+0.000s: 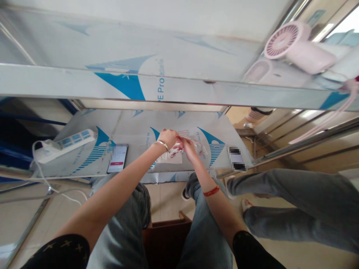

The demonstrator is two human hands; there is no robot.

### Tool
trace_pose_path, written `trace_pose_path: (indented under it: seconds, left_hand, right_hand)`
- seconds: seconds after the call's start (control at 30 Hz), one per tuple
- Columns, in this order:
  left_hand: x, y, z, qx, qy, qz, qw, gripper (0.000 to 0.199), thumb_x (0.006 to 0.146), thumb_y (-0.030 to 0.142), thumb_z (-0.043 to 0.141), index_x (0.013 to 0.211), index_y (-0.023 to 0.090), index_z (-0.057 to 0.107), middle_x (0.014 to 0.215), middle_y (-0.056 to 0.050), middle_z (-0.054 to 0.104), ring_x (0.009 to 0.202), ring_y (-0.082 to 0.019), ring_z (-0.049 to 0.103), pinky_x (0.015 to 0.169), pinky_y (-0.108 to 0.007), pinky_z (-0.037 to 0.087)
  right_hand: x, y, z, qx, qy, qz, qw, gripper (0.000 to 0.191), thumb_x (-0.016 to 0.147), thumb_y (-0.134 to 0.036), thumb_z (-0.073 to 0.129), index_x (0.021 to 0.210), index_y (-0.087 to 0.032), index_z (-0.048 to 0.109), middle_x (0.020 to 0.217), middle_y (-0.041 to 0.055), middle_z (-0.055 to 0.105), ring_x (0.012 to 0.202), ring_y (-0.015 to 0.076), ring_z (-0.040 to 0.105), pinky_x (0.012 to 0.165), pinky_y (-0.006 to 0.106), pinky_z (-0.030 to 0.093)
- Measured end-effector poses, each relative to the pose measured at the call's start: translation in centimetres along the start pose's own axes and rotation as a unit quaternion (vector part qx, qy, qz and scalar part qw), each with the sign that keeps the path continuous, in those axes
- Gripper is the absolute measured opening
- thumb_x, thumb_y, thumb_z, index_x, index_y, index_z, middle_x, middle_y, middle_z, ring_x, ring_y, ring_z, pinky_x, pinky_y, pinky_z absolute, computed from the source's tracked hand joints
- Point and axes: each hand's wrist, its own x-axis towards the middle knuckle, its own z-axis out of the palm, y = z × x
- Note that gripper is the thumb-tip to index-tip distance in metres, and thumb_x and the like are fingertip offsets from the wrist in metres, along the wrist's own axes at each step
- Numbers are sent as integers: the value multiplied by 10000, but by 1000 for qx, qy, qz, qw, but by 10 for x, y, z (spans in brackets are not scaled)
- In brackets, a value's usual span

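Observation:
My left hand [168,136] and my right hand [187,147] meet over the middle of the film-covered table [131,130]. The fingertips of both are pinched together at one spot. Whatever lies between them is too small to make out. Just below the fingers are small red-and-white pieces [176,150], their kind unclear, above a white sheet [175,159]. Thin pinkish strips [183,132] lie behind the hands. Clear plastic packaging [200,148] spreads out to the right of my right hand.
A white power strip [75,140] with a plugged-in cord and a phone [117,158] lie on the left. Another phone-like object [237,158] is near the right edge. Overhead runs a shelf [179,87] bearing a pink fan [303,46]. Someone's legs [294,205] are at the right.

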Motion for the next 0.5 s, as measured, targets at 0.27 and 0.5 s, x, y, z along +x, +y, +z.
trace_pose_path:
  seconds: [0.27, 0.5]
  left_hand:
    - [1, 3, 4, 9, -18, 0, 1000, 301, 921, 203, 403, 977, 118, 687, 1010, -138, 683, 970, -221, 631, 864, -313, 430]
    - [2, 5, 15, 13, 8, 19, 1000, 275, 908, 184, 412, 1092, 93, 595, 1023, -162, 654, 1002, -245, 620, 900, -372, 406]
  right_hand:
    - [2, 3, 1, -31, 26, -23, 999, 308, 793, -451, 486, 750, -188, 639, 724, 38, 665, 662, 195, 653, 517, 263, 458]
    - [5, 8, -3, -82, 20, -47, 995, 298, 777, -438, 447, 677, -204, 602, 607, 1, 627, 550, 147, 596, 508, 233, 437]
